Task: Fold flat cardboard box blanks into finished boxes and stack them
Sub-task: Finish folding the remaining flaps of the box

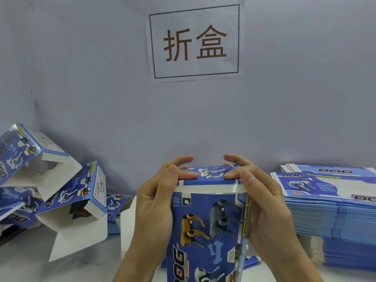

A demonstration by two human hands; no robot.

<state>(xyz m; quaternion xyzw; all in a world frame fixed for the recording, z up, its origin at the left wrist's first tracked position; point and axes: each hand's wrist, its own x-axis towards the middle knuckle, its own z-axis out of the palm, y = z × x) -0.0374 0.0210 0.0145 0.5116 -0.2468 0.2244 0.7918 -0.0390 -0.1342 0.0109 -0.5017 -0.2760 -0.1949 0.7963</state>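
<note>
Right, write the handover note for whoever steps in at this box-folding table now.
Left hand: grips the left side of the upright blue dog-toy box, thumb pressing its top flap.
Right hand: grips the right side, thumb on the same flap.
Top flap is folded down; whether it is tucked in fully cannot be seen.
Done: several folded boxes lie tumbled at the left with open ends showing, not neatly stacked.
Left: finish this box, put it with the others, then work through the tall pile of flat blanks at the right.

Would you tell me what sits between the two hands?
In the head view, the blue box sits between left hand and right hand.
</note>
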